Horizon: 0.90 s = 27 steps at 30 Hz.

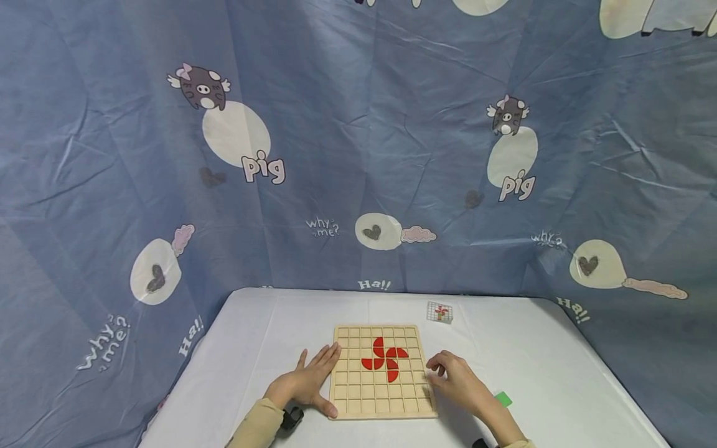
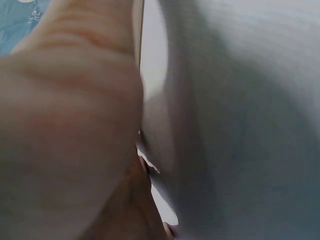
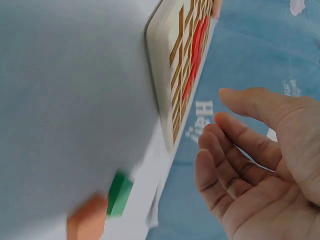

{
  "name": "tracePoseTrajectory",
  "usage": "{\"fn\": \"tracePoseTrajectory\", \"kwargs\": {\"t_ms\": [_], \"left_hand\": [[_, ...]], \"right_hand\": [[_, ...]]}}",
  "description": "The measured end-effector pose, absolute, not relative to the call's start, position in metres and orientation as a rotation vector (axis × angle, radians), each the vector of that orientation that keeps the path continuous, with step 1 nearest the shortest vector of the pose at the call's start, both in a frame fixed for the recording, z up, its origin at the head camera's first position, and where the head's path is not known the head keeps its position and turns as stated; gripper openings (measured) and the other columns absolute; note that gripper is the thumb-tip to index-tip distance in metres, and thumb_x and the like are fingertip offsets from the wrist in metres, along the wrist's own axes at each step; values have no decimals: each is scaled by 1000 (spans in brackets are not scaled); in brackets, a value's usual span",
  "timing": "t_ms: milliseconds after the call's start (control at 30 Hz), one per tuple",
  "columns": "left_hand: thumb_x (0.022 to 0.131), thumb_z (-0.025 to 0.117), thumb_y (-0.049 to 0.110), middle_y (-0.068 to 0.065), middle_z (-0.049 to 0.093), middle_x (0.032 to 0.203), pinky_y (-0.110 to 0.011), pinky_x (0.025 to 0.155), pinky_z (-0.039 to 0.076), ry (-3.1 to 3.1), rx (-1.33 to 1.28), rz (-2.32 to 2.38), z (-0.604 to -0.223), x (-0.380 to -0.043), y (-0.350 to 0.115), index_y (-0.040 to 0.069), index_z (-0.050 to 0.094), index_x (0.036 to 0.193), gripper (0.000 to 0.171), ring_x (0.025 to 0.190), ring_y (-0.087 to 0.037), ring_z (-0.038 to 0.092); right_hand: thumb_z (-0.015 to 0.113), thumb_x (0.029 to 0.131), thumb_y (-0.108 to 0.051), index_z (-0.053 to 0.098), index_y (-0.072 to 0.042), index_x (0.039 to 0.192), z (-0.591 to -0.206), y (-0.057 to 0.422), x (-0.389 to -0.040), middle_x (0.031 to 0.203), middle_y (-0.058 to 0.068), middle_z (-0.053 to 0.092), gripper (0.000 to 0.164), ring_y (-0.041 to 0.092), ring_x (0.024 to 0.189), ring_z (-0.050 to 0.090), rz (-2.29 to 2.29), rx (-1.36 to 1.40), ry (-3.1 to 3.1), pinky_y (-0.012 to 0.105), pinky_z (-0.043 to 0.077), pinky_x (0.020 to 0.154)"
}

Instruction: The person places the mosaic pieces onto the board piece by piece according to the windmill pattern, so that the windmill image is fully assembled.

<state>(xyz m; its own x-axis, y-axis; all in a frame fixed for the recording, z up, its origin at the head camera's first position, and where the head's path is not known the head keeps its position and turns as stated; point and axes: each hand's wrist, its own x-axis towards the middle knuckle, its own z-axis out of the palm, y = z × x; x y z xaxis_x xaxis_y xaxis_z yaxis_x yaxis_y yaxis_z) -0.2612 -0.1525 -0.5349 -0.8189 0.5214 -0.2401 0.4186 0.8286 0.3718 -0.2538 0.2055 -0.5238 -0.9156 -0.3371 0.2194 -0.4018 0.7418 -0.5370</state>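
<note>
A square wooden grid board [image 1: 358, 407] lies on the white table. Several red rounded pieces [image 1: 378, 350] form a pinwheel near its middle. Against the board's left edge rests my left hand [image 1: 307, 379], its fingers and thumb spread. The left wrist view shows mostly blurred skin and the tablecloth. My right hand [image 1: 458, 381] hovers just beyond the board's right edge, fingers loosely bent. In the right wrist view nothing is between its thumb and fingertips. A green block [image 1: 503, 399] lies near the right forearm, and an orange block [image 3: 87, 217] appears beside it there.
Behind the board, toward the back right, lies a small card [image 1: 439, 312] printed with a grid and a red pinwheel. A blue curtain [image 1: 358, 155] with pig drawings hangs around the table [image 1: 560, 373]. Dark straps sit on both wrists.
</note>
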Motion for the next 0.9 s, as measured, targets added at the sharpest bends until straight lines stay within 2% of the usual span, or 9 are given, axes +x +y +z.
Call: {"fn": "tracePoseTrajectory", "kwargs": {"t_ms": [400, 667, 900], "left_hand": [[57, 74, 69, -13, 3, 164, -69, 114, -1, 2679, 707, 429, -538, -263, -155, 5, 4, 155, 136, 151, -34, 4], [58, 75, 69, -14, 3, 163, -69, 114, -1, 2680, 722, 450, -538, -263, -156, 5, 5, 155, 135, 150, -35, 5], [59, 75, 67, -14, 4, 163, -69, 114, -1, 2681, 729, 451, -536, -262, -155, 4, 6, 155, 135, 150, -36, 5]], "right_hand": [[78, 78, -9, 65, -8, 96, -512, 262, -236, 88, 0, 60, 23, 12, 79, 54, 908, 217, -2930, 23, 46, 63], [77, 78, -12, 63, -6, 96, -510, 292, -226, 88, 2, 61, 23, 13, 77, 54, 833, 154, -2916, 24, 46, 64], [79, 77, -18, 62, 1, 97, -516, 312, -222, 87, 5, 59, 33, 14, 76, 53, 788, 65, -2975, 29, 47, 63]]}}
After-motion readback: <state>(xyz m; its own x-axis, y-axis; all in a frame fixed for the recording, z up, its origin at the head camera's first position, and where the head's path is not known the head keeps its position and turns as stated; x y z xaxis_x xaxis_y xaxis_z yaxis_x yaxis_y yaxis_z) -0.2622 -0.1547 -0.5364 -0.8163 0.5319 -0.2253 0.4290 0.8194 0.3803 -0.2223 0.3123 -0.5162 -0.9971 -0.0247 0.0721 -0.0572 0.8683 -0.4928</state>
